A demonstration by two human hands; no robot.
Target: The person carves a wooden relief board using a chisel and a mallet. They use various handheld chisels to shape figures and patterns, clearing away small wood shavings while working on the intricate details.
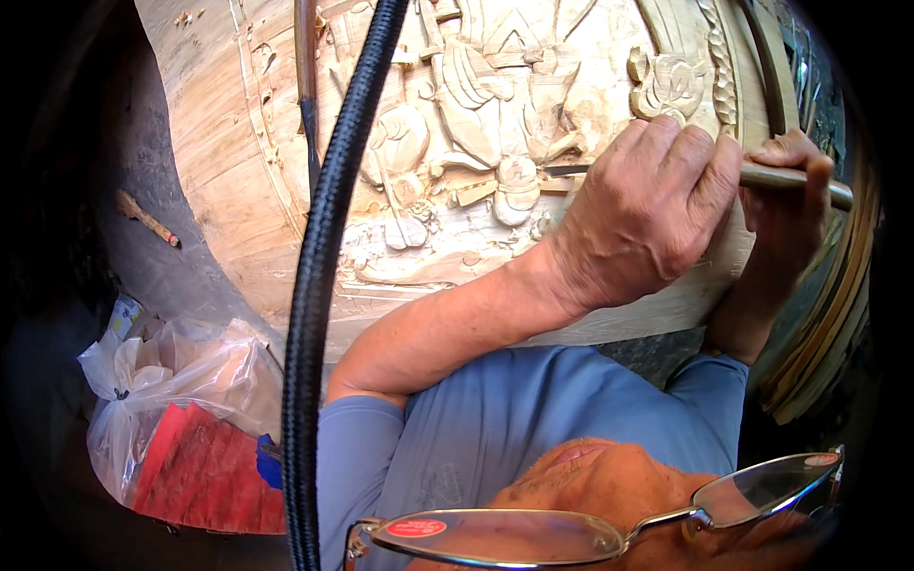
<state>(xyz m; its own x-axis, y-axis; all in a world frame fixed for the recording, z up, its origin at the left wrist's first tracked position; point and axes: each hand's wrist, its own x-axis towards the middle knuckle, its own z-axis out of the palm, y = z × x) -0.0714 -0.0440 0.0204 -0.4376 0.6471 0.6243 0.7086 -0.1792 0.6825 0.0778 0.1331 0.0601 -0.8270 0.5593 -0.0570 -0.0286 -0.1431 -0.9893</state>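
Note:
A pale wooden panel (214, 157) carved in relief with figures lies in front of me. My left hand (652, 209) is closed round the shaft of a carving chisel, low over the carving. From under its fingers the chisel's thin dark blade (566, 171) points left, its tip by a small rounded carved head (516, 190). My right hand (790, 176) grips the chisel's smooth handle (809, 184), whose end sticks out to the right. The middle of the chisel is hidden by my left hand.
A black braided cable (328, 228) crosses the view. Another long tool (306, 67) lies on the panel's left part, among wood shavings (267, 95). A short stick (148, 219) lies on the grey floor. Lower left are a clear plastic bag (124, 371) and a red slab-like thing (214, 471).

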